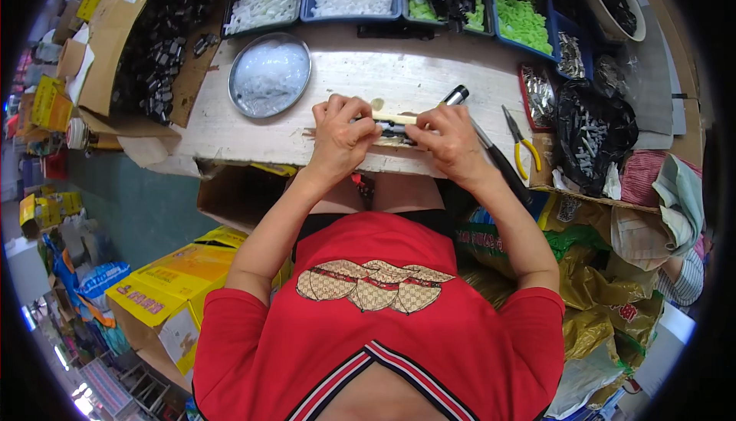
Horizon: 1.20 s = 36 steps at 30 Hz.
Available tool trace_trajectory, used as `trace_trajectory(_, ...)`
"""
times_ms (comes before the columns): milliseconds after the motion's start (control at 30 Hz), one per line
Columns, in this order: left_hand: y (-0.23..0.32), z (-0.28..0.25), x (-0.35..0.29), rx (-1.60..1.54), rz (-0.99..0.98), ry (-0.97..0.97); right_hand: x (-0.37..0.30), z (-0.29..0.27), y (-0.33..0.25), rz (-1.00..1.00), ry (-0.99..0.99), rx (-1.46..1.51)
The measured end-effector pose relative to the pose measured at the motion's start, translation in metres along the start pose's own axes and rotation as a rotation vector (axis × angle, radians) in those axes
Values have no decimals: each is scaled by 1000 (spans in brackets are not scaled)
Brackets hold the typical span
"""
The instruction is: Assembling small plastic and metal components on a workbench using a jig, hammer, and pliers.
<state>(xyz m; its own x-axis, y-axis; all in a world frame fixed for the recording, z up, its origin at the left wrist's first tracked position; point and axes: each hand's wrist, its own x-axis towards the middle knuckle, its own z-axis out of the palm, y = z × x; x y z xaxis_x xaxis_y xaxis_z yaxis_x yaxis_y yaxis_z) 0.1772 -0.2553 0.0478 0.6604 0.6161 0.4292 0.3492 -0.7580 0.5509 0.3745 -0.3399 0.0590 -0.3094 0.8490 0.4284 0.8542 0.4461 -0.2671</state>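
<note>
In the head view, both forearms reach over the near edge of a pale, worn bench. The left hand and the right hand face each other, fingers bent and pinching a slim cream strip between them, one hand at each end. A dark-and-silver piece lies along the near side of the strip, partly hidden by the fingers; whether it is joined to the strip I cannot tell.

Just beyond the right hand is a black-and-silver cylinder. To the right, a long black handle slants across the near edge, and beside it lie pliers with yellow grips. Farther right are a red tray of silvery parts and a black bag holding small pieces.

Left and far of the hands sits a round metal dish with pale, translucent contents. At the far side, a blue tray carries white pieces and another blue container bright green ones. A cardboard box of dark, shiny parts stands at the left.
</note>
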Motion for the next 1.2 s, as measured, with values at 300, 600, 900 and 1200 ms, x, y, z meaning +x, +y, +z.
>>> trace_trajectory(300, -5, 1, -3, -2, 15, -5, 0, 4, 4, 29, -16, 180)
trace_trajectory(600, -4, 2, -6, -15, 1, 8, 54, -25, 84, 113, 218, -113)
trace_trajectory(900, -4, 1, -5, -19, -5, 18, 94, -43, 135, 234, -78, -335)
trace_trajectory(1200, 2, 0, -8, -18, -8, 13, 123, -39, 192, 174, 57, -744)
